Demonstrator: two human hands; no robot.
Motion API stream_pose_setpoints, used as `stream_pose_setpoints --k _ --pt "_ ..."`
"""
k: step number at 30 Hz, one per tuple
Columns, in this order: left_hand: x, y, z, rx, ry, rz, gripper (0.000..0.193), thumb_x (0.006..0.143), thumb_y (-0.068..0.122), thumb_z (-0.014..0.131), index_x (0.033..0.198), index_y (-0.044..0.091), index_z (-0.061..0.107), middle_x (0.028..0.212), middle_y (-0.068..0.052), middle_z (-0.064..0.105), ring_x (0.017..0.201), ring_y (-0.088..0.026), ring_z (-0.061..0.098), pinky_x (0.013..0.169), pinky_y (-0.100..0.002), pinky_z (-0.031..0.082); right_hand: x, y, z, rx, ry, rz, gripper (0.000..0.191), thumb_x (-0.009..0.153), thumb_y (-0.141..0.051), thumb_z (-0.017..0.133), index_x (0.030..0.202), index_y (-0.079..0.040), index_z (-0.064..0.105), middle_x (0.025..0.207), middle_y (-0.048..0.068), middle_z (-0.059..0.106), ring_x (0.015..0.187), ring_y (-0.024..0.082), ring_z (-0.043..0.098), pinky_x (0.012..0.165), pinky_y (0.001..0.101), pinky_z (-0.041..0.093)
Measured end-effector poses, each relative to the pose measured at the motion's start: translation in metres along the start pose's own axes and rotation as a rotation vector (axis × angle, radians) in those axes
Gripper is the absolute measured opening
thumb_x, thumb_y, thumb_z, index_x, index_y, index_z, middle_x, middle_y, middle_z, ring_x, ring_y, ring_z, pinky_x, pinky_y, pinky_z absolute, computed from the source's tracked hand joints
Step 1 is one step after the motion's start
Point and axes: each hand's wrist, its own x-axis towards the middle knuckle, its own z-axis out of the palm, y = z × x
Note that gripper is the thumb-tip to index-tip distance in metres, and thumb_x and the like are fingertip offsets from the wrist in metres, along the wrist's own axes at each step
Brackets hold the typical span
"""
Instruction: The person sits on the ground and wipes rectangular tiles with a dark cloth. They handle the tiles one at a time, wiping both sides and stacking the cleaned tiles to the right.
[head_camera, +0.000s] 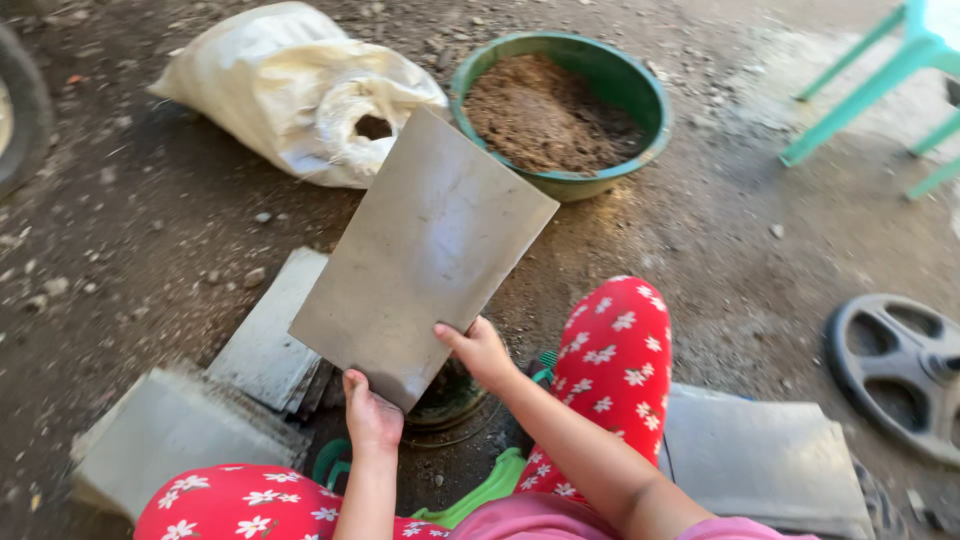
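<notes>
Both hands closed on one grey flat board (425, 260), held tilted above the dirt ground (150, 230) at its near corner: left hand (372, 415) gripping from below, right hand (482, 352) pinching the lower right edge, thumb on top. Just beyond the board's far edge, a green basin (640, 90) filled with brown soil (545, 115); beside that, to the left, a pale sack (290, 85) lying with its mouth open. More grey boards (265, 345) stacked on the ground to the left, others (765, 455) lower right. Red flowered trouser knees (615, 350) either side of the arms. Turquoise chair legs (865, 85) upper right, dark wheel (895, 370) at right.
</notes>
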Motion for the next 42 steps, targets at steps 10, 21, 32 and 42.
stream_pose_setpoints --k 10,21,32,42 --pt "0.046 0.023 0.002 0.213 0.075 -0.087 0.01 0.106 0.021 0.067 0.109 0.012 0.063 0.087 -0.001 0.065 0.08 -0.011 0.064 0.074 -0.029 0.056 -0.142 -0.188 -0.234 0.118 0.718 -0.253 0.017 0.099 -0.018 0.071 0.108 -0.003 0.067 0.086 0.003 0.069 0.06 0.014 0.06 0.049 0.0266 0.045" --pt "0.083 0.047 -0.065 0.279 0.057 -0.031 0.028 0.114 0.038 0.061 0.096 0.018 0.057 0.089 0.003 0.058 0.091 -0.016 0.062 0.085 -0.034 0.053 -0.395 -0.103 -0.371 0.201 1.262 0.006 0.045 0.101 -0.012 0.059 0.145 -0.012 0.052 0.144 0.008 0.061 0.128 0.027 0.062 0.103 0.0489 0.055" --pt "0.063 0.058 -0.052 0.376 0.184 0.058 0.027 0.099 0.006 0.073 0.118 0.02 0.06 0.101 0.001 0.068 0.091 -0.011 0.066 0.077 -0.026 0.051 -0.384 0.037 -0.375 0.477 1.406 0.528 0.038 0.101 -0.019 0.06 0.138 -0.014 0.054 0.133 0.008 0.064 0.114 0.031 0.065 0.088 0.054 0.057" --pt "0.052 0.068 -0.065 0.29 0.162 0.116 0.036 0.094 -0.004 0.072 0.122 0.014 0.058 0.101 -0.009 0.069 0.083 -0.015 0.067 0.067 -0.025 0.054 -0.338 0.005 -0.373 -0.765 1.604 0.956 0.099 0.075 -0.026 0.079 0.161 -0.016 0.031 0.151 0.029 0.033 0.138 0.047 0.039 0.115 0.0517 0.037"
